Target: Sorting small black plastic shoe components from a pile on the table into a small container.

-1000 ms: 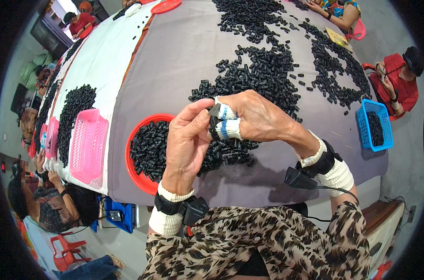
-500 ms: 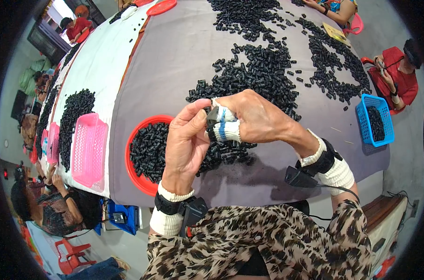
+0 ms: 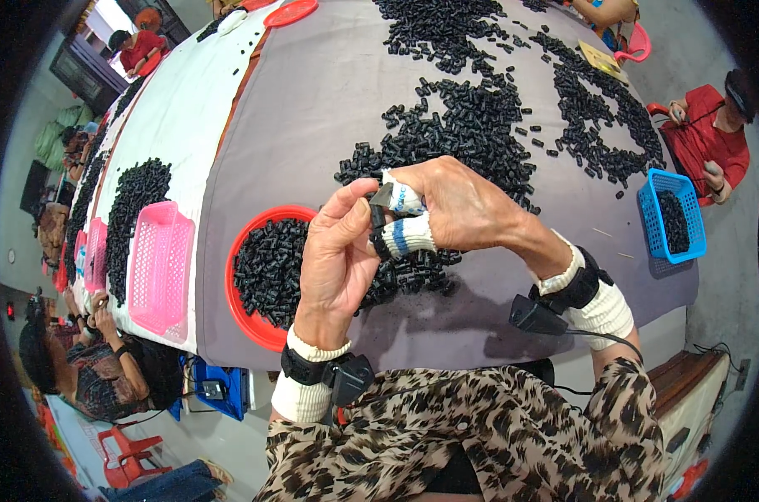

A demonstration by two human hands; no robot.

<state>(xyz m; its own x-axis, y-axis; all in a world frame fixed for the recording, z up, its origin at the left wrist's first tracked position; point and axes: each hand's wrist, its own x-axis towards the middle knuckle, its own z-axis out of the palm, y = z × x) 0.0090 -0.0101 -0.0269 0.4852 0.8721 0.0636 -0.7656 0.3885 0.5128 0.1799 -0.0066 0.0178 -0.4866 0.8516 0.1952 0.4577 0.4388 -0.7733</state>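
My left hand [image 3: 336,259] is closed, thumb and forefinger pinching a small black cylindrical part [image 3: 377,219]. My right hand [image 3: 471,205] curls in against it, with white cloth wraps marked in blue on its fingers. A dark grey, pointed, blade-like piece [image 3: 383,197] sticks out between the wrapped fingers and touches the black part. Its far end is hidden in the grip. Both hands meet above the table, over a pile of similar black parts [image 3: 463,125]. Just left of my left hand stands a round red basin [image 3: 266,335] filled with such parts.
Pink baskets [image 3: 158,268] stand to the left on white cloth beside another black pile [image 3: 141,188]. A blue basket [image 3: 689,197] with black parts sits at the right table edge. People work around the table, one in red [image 3: 705,134] at the right. Cables hang from my wrist devices.
My hands stay together in nearly the same place. The right fingers have shifted slightly, and more of the blade-like piece shows. The person in red at the right has spread their hands apart.
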